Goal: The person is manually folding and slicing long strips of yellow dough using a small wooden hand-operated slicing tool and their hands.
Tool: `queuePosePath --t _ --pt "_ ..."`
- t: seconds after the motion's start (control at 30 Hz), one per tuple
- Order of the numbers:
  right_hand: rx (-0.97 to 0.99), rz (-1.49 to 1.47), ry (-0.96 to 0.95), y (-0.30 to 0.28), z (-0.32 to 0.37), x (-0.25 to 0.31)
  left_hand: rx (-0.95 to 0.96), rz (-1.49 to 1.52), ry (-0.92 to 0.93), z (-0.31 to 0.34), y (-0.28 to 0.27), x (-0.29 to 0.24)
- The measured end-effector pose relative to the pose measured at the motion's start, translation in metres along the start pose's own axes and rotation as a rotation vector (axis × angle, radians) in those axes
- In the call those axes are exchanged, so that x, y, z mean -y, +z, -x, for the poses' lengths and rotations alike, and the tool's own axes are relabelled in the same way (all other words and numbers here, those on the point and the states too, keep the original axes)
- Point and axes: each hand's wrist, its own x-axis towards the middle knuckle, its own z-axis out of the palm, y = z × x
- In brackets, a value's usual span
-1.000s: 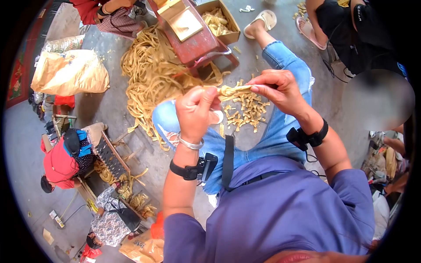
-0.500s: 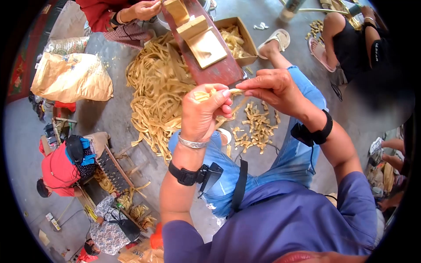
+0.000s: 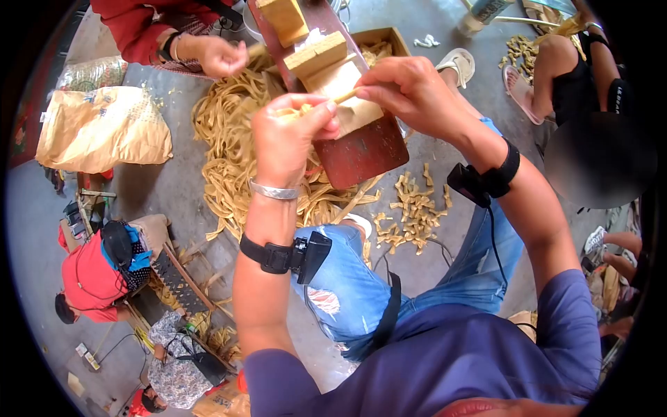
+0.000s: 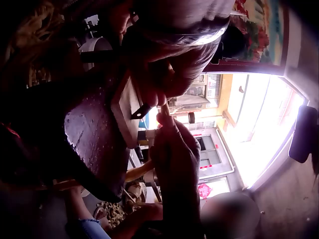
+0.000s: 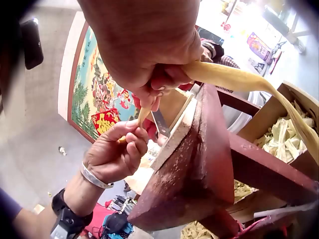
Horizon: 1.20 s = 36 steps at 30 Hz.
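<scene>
A tan strip stretches between the two hands above a red bench. My left hand, with a silver bracelet, pinches one end between thumb and curled fingers. My right hand pinches the strip a short way off. In the right wrist view, a long flat strip trails from my right hand, opposite my left hand. Just beyond the fingertips, a metal blade stands at a wooden block on the bench. The left wrist view is dark, with the blade near the fingertips.
A heap of long strips lies left of the bench, and short knotted pieces lie on the floor in front. Behind is a cardboard box. Another person's hand is at the upper left; a paper sack lies farther left.
Both hands have moved forward and up, from over the floor pieces to over the bench and its wooden block, still pinching the strip. More of the bench shows below them.
</scene>
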Motion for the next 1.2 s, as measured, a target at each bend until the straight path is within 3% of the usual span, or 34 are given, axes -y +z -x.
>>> queuePosePath --t 0.23,0.37,0.43,0.57,0.63,0.7,0.77,0.83,0.97,1.07,1.17,1.2 --pt "-0.067 0.183 0.034 0.007 -0.005 -0.023 -0.006 -0.003 -0.039 -0.018 -0.003 0.013" --pt "-0.067 -0.252 0.255 -0.021 0.011 -0.006 0.094 0.166 -0.119 0.013 0.007 0.007" --pt "-0.079 -0.327 0.174 -0.036 0.022 0.0 0.174 0.262 -0.205 0.038 0.019 0.014" --pt "-0.115 -0.523 0.105 -0.043 0.06 0.027 0.223 0.102 -0.43 0.086 0.054 0.048" --pt "-0.046 -0.561 0.122 -0.045 0.089 0.045 0.242 -0.106 -0.348 0.099 0.064 0.072" --pt "-0.074 -0.504 -0.013 -0.042 0.118 0.06 0.319 0.188 -0.323 0.113 0.081 0.07" --pt "0.035 -0.441 -0.021 -0.049 0.151 0.078 0.155 0.361 -0.271 0.126 0.103 0.055" --pt "-0.001 -0.363 -0.071 -0.059 0.177 0.096 0.186 0.335 -0.117 0.137 0.116 0.041" --pt "-0.351 -0.386 0.014 -0.08 0.204 0.126 0.275 -0.201 0.281 0.179 0.147 -0.003" --pt "-0.514 -0.74 0.078 -0.078 0.206 0.137 0.304 -0.829 0.471 0.21 0.16 -0.041" --pt "-0.53 -0.894 0.182 -0.08 0.222 0.135 0.168 -0.779 0.6 0.228 0.162 -0.044" --pt "-0.504 -0.805 0.396 -0.084 0.226 0.143 0.087 -0.746 0.596 0.232 0.163 -0.041"
